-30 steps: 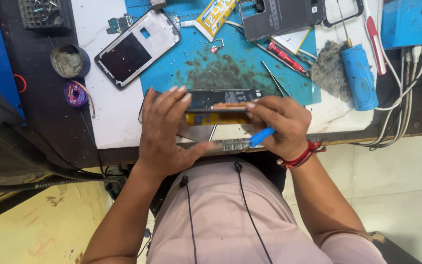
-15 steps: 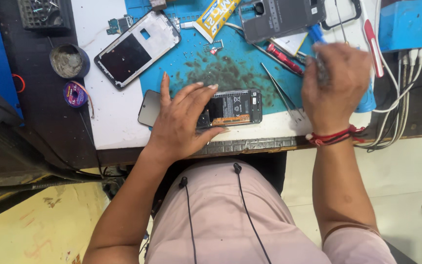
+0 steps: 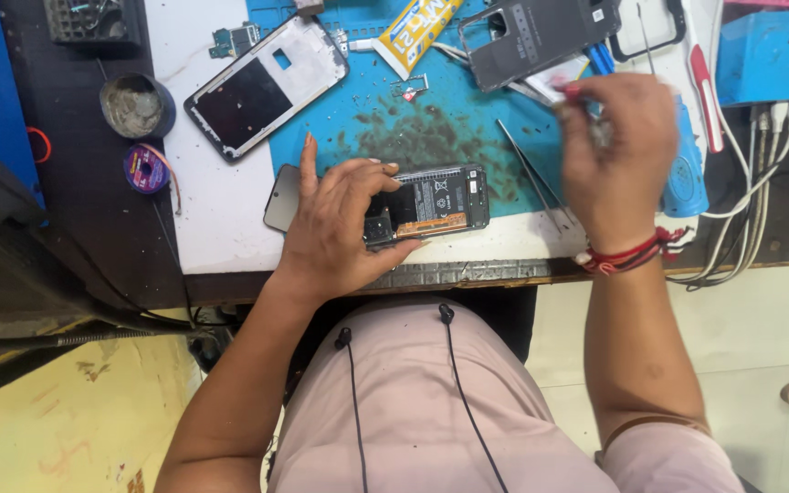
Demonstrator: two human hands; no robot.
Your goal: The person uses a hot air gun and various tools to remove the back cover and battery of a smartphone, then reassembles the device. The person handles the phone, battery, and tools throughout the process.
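An opened phone [image 3: 440,201] with its back off, showing a black battery and an orange strip, lies flat at the front edge of the blue work mat [image 3: 367,137]. My left hand [image 3: 335,224] rests on the phone's left half, fingers curled over it and forefinger pointing up. To the right, my right hand [image 3: 618,155] is raised above the mat and blurred by motion. Its fingers are pinched on a thin red-ended tool [image 3: 571,90] near the grey back cover [image 3: 541,36]. A red thread band circles that wrist.
A second phone frame with a dark screen [image 3: 262,87] lies at the back left, a yellow glue tube [image 3: 417,32] behind the mat, and tweezers [image 3: 527,164] to the right of the phone. A round tin [image 3: 136,105], a purple spool [image 3: 146,169], a blue box [image 3: 769,55] and white cables [image 3: 751,201] line the sides.
My right hand left the phone, swung to the back right of the bench and no longer shows the blue tool. The phone was laid flat under my left hand.
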